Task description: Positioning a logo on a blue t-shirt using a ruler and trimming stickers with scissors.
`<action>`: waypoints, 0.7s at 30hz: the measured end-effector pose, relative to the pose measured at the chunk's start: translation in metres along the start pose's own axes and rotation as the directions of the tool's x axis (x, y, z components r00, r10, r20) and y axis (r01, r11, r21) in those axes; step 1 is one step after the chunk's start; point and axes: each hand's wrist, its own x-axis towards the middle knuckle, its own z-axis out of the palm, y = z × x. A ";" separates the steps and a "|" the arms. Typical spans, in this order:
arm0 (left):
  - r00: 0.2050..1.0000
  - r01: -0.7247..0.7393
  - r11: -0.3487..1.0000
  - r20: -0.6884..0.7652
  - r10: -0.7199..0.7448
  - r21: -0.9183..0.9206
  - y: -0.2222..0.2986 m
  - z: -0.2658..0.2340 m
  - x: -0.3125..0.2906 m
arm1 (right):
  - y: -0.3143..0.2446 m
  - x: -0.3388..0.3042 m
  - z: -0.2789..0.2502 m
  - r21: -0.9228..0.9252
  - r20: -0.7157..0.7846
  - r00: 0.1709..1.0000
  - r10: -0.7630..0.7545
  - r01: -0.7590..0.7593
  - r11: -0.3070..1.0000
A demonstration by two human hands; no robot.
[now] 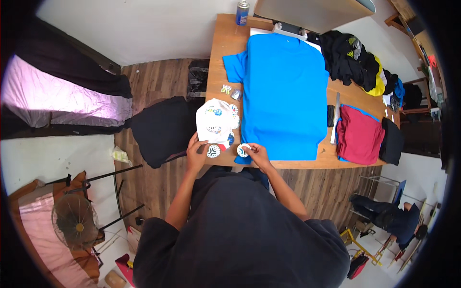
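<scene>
At the table's near left corner my left hand [196, 152] pinches the lower edge of a white sheet [205, 127] with round printed patches on it. A round black-and-white patch [213, 151] lies just right of that hand's thumb. My right hand [258, 154] closes its fingertips on another round patch [243, 150], beside the blue T-shirt's lower left edge. The blue T-shirt [285, 98] lies flat across the middle of the table. Several more round patches [234, 109] show along the sheet's right side.
Further right are a metal ruler [334, 120], folded dark red cloth [357, 137] and a heap of black garments [348, 62]. A spray can [242, 13] stands at the far left corner beside a raised heat-press-like plate [312, 19]. Black cloth [163, 127] hangs left. Another person [401, 221] is at the right.
</scene>
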 end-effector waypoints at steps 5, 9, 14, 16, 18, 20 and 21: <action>0.986 0.015 0.996 0.164 -0.030 0.088 -0.001 -0.001 -0.015 | -0.001 -0.013 -0.036 0.002 -0.080 0.997 0.014 -0.014 1.000; 0.986 0.051 0.992 0.149 -0.068 0.116 -0.007 -0.014 -0.021 | -0.053 -0.022 -0.035 0.106 -0.183 0.983 -0.032 0.052 0.993; 0.999 -0.027 0.930 0.033 0.015 0.367 0.019 -0.014 -0.007 | -0.077 -0.009 -0.084 0.251 -0.295 0.953 -0.074 0.152 0.956; 0.999 -0.050 0.932 0.026 0.044 0.359 0.027 -0.011 0.001 | -0.093 0.006 -0.108 0.194 -0.340 0.931 -0.134 0.208 0.959; 0.998 -0.055 0.920 0.043 0.042 0.389 0.040 -0.007 0.010 | -0.110 0.026 -0.135 0.085 -0.340 0.913 -0.226 0.269 0.959; 0.997 -0.077 0.909 0.040 0.066 0.410 0.057 0.009 0.022 | -0.123 0.052 -0.161 -0.057 -0.358 0.874 -0.328 0.330 0.942; 0.996 -0.091 0.897 0.035 0.084 0.433 0.065 0.019 0.026 | -0.130 0.066 -0.173 -0.199 -0.359 0.832 -0.423 0.375 0.905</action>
